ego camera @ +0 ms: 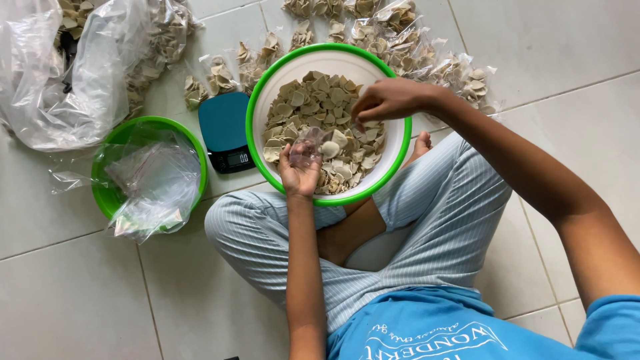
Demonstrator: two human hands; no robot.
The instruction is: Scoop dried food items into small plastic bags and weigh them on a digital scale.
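Seen from above, seated cross-legged on the tiled floor [80, 300], legs in striped light-blue trousers. Between the knees, one large white basin with a green rim [257, 100], about half full of pale beige, flat, irregular chips [313, 100], dry and slightly curled, heaped unevenly. Left hand [300, 170] at the near rim of the basin, grip pinched on a small clear plastic bag [308, 145] held mouth-up over the chips; contents of the bag hard to tell. Right hand [390, 100] over the middle of the basin, fingertips bunched together and pointing down at the chips; whether a chip is held, cannot tell. Just left of the basin, one small teal kitchen scale [223, 123] with a dark display, touching the rim or nearly so. Further left, one smaller green bowl [107, 193] holding a loose bundle of empty clear bags [157, 180]. At the top left, one large clear sack [60, 87], partly filled with the same chips. Beyond the basin, a row of many small filled packets [400, 40] lying on the floor; exact number not countable.
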